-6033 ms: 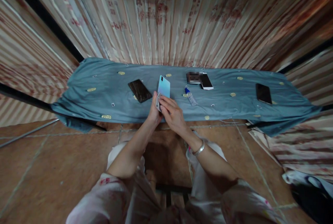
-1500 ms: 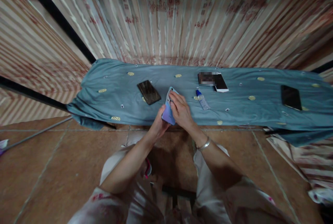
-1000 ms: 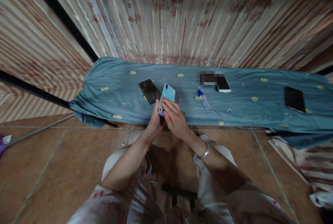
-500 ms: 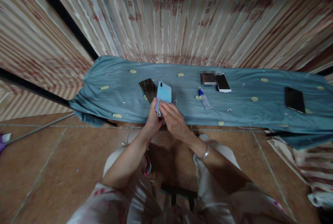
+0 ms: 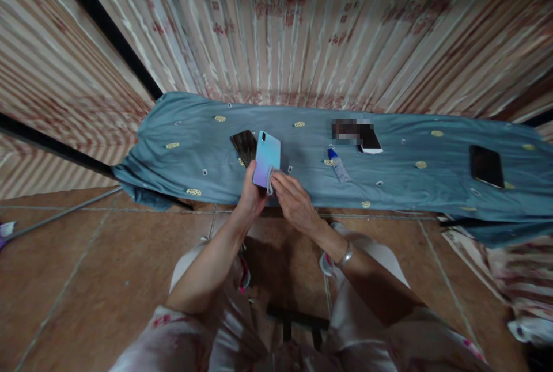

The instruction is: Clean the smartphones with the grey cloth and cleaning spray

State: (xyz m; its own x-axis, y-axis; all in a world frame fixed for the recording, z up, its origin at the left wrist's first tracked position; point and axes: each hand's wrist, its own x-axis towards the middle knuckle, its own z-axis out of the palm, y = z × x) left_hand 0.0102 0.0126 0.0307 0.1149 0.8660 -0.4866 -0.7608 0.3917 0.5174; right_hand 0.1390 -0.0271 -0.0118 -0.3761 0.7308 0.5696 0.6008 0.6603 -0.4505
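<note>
From the head camera, looking down, the left hand (image 5: 251,192) is closed around the lower end of a pale blue phone (image 5: 266,158), holding it up with its glossy back toward the camera, raised above the near edge of the bench (image 5: 302,188), which is draped in a blue-grey cloth (image 5: 401,182). The right hand (image 5: 294,204) pinches a small grey wiping cloth (image 5: 271,179) against the phone's lower right corner, fingers curled around the fabric; a metal bangle (image 5: 344,256) sits on that wrist. Just behind the held phone, partly hidden by it, a dark phone (image 5: 244,145) lies flat on the bench. To the right, well apart from the hands, lies a small tube with a blue cap (image 5: 337,165), and beyond it a white-edged phone (image 5: 370,141) beside a blurred patch. Far to the right another black phone (image 5: 486,166) lies alone near the end of the bench. A striped curtain (image 5: 294,26) hangs behind, and the floor (image 5: 86,280) below is brown tile.
</note>
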